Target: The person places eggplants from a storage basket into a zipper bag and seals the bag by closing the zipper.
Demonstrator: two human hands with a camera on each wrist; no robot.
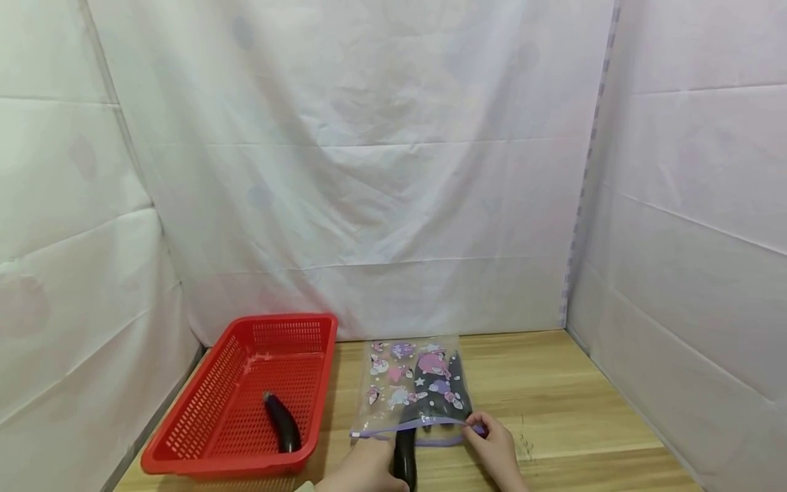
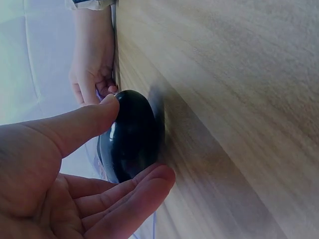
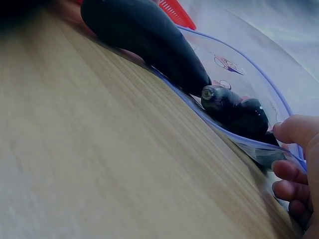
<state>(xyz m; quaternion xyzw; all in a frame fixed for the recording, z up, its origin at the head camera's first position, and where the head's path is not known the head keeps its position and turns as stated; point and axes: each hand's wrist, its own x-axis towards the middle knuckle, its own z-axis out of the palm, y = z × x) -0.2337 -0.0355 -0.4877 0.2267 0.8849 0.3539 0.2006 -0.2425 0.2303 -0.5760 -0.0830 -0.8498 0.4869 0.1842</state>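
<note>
A clear zip bag [image 1: 393,383] with cartoon prints and a purple zip edge lies on the table, its mouth parted toward me. Dark eggplants [image 3: 249,117] show inside it in the right wrist view. My left hand [image 1: 363,468] grips another eggplant [image 1: 405,454] between thumb and fingers, and that eggplant's far end sits in the bag's mouth. At the right end of the purple edge, my right hand [image 1: 494,447] pinches the bag between thumb and fingers. The left wrist view shows the rounded end of the held eggplant [image 2: 130,137] just off the wood.
A red plastic basket [image 1: 318,410] stands at the left, with one eggplant [image 1: 283,424] lying in it. White cloth [image 1: 393,205] hangs behind the wooden table [image 1: 553,389] and along both sides. Small dark marks are on the wood right of my right hand.
</note>
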